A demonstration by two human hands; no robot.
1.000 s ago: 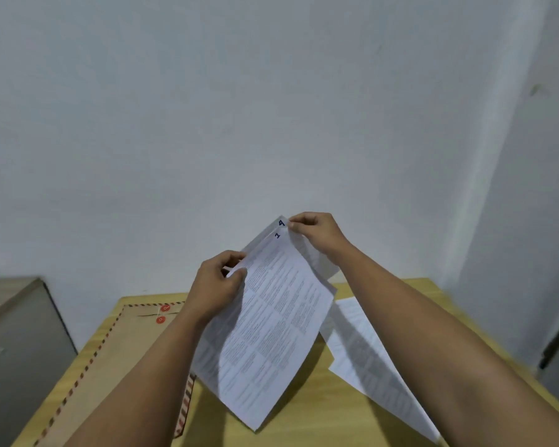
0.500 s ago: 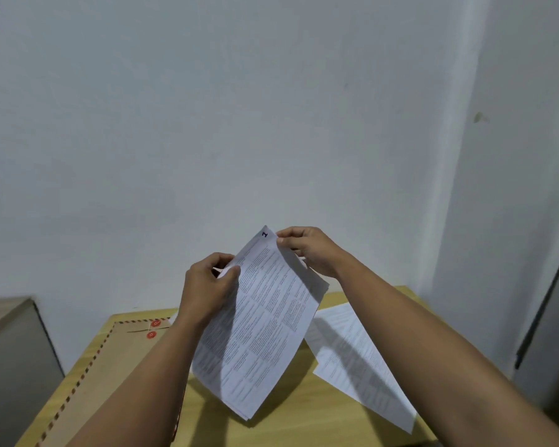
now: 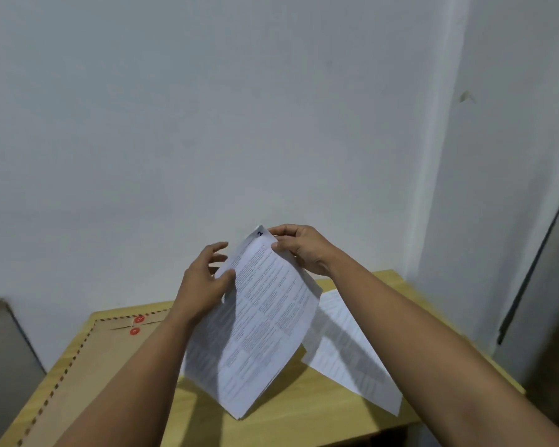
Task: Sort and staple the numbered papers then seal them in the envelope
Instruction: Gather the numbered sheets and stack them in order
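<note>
Both bare forearms reach forward and upward, converging. The left hand (image 3: 204, 282) has its thumb pressed forward and its fingers (image 3: 218, 248) loosely spread. The right hand (image 3: 304, 250), raised higher, pinches with curled fingers and thumb.

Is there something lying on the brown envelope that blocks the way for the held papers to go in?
Nothing visible lies on the brown string-tie envelope on the wooden table. The held white printed papers, gripped by the left hand and right hand, hide its right part. Its flap looks closed.
</note>
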